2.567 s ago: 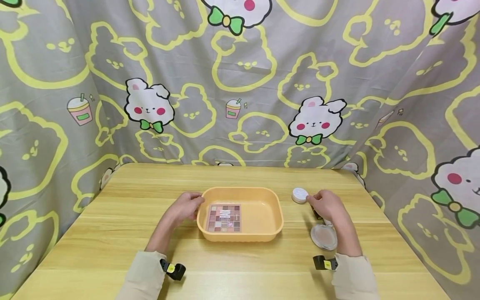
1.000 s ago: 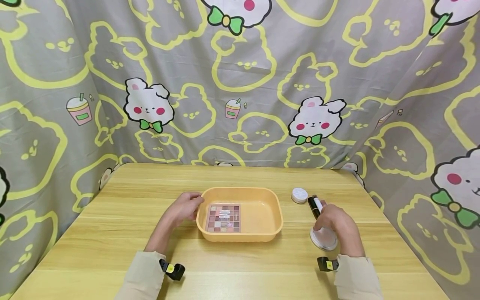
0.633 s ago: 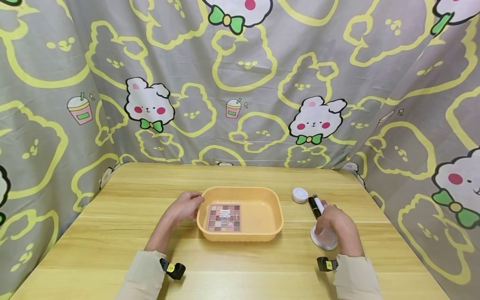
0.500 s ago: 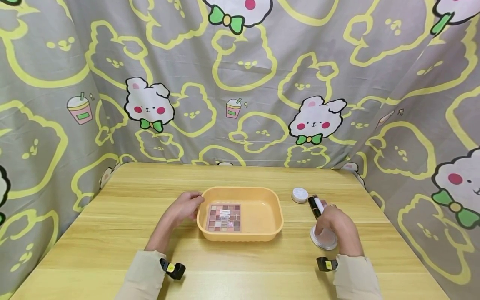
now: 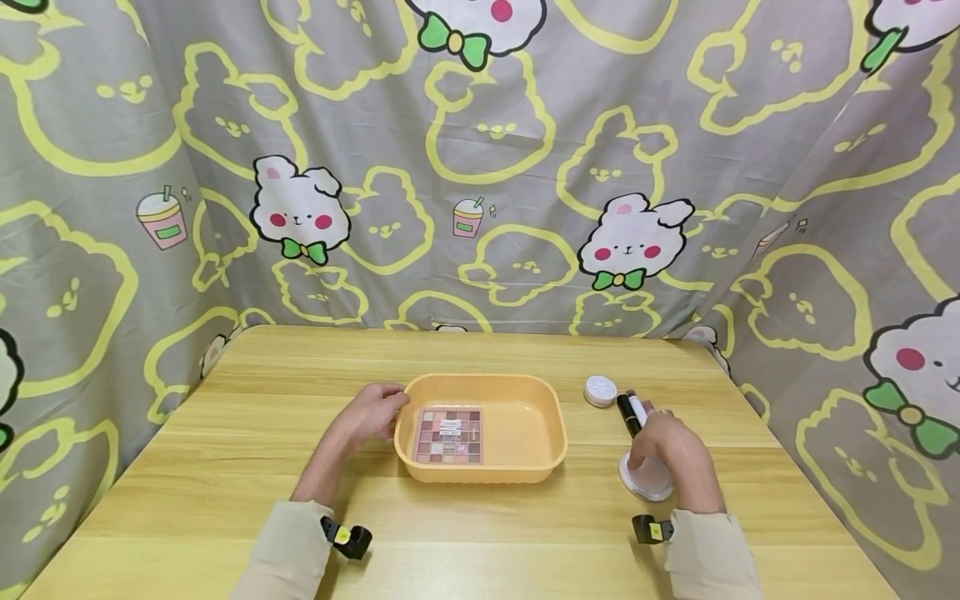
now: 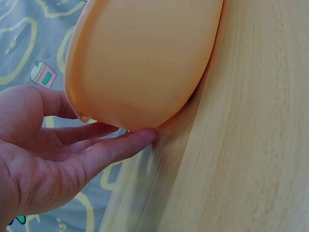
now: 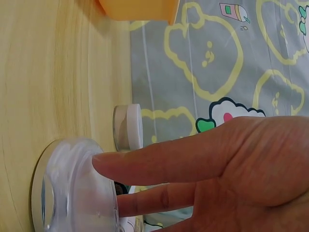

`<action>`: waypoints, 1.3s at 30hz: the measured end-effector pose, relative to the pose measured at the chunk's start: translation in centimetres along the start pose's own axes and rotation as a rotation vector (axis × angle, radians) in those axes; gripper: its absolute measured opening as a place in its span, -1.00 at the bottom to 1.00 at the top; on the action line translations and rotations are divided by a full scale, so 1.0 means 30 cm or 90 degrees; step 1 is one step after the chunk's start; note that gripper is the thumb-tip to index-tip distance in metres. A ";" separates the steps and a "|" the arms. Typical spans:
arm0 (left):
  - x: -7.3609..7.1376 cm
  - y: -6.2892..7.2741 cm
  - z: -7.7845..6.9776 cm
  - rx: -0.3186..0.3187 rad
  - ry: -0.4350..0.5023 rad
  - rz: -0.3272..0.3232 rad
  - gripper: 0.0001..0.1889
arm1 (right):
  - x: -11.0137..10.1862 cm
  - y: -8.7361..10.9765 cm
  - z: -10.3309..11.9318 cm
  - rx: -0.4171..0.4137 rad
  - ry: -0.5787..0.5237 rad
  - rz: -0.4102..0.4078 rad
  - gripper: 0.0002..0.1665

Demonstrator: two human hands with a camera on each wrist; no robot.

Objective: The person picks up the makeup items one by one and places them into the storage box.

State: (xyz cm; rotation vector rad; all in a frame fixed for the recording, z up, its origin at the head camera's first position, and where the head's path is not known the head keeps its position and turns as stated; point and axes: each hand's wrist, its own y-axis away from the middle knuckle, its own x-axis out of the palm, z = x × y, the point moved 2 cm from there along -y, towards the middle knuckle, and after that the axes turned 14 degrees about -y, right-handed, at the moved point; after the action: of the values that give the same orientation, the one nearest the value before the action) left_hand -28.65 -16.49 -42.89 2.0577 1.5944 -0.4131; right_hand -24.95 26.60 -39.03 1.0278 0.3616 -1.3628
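Observation:
My left hand grips the left end of an orange plastic tray. In the left wrist view the thumb is at the rim, and fingers lie against the outer wall. Inside the tray, on its left side, lies an eyeshadow palette. My right hand holds a round, clear-lidded powder compact on the table. The right wrist view has the thumb on the lid of the compact and a finger at its far side; the other fingers are partly hidden.
Just beyond the right hand lie a black tube with a gold band and a white tube. A round white-lidded container stands behind them. A patterned curtain hangs around the wooden table.
My right hand has moved from beside the white-lidded container back to the compact, uncovering the tubes. Over the last second it has stayed nearly still there. The left hand and tray have not moved.

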 end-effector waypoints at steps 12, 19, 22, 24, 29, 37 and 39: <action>0.003 -0.004 0.003 -0.004 0.008 0.002 -0.57 | 0.019 -0.005 0.023 0.024 -0.057 -0.007 0.25; 0.004 -0.002 0.001 -0.007 0.011 0.003 -0.56 | 0.040 0.002 0.039 -0.008 -0.020 -0.028 -0.12; 0.005 -0.002 -0.002 -0.007 0.012 0.004 -0.55 | 0.050 0.004 0.048 -0.018 0.000 -0.028 -0.27; 0.006 -0.002 -0.002 -0.009 0.014 0.003 -0.55 | 0.056 0.006 0.053 -0.022 -0.016 -0.026 -0.33; 0.003 -0.002 0.001 -0.010 0.017 0.003 -0.54 | 0.068 0.002 0.063 -0.041 -0.041 -0.029 -0.46; 0.002 -0.003 0.001 -0.011 0.017 0.004 -0.53 | 0.075 0.005 0.069 -0.033 -0.054 -0.011 -0.43; 0.001 -0.003 0.002 -0.010 0.016 0.004 -0.53 | 0.076 0.009 0.070 -0.028 -0.053 0.002 -0.46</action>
State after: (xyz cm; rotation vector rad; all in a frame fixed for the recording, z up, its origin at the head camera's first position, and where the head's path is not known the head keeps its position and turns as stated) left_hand -28.74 -16.49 -42.99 2.0639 1.6000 -0.3714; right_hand -24.86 23.50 -39.48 0.9328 0.3265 -1.3842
